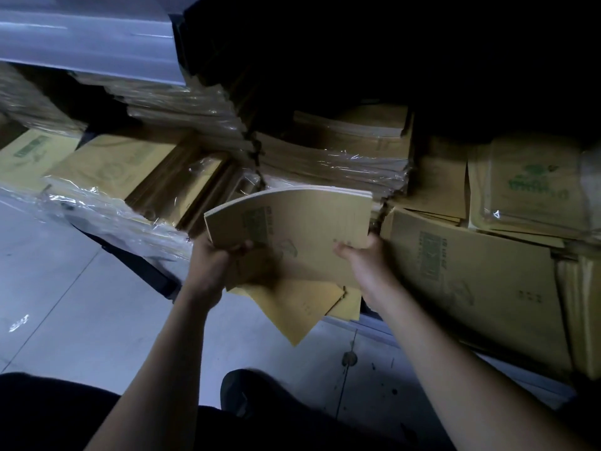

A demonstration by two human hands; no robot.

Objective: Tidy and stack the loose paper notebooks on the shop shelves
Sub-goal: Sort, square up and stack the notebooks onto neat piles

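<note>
Dark-clad legs (48, 415) are showing lowest. Left hand (224, 257) and right hand (359, 255) are each gripping a lower corner of the bundle (302, 219), thumbs curled over it, above loose notebooks (302, 307) overhanging the shelf (377, 332). Recommended: squaring edges before stacking on the wrapped stack (335, 167).

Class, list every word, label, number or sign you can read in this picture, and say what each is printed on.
No text here is legible.
On the held stack of brown kraft-paper notebooks: green block, small marks, too blurred.
On the large brown notebook cover at right: green block, too blurred.
On the plastic-wrapped pack far right: green logo, too blurred.
On the yellow-brown cover far left: green block, too blurred.
</note>
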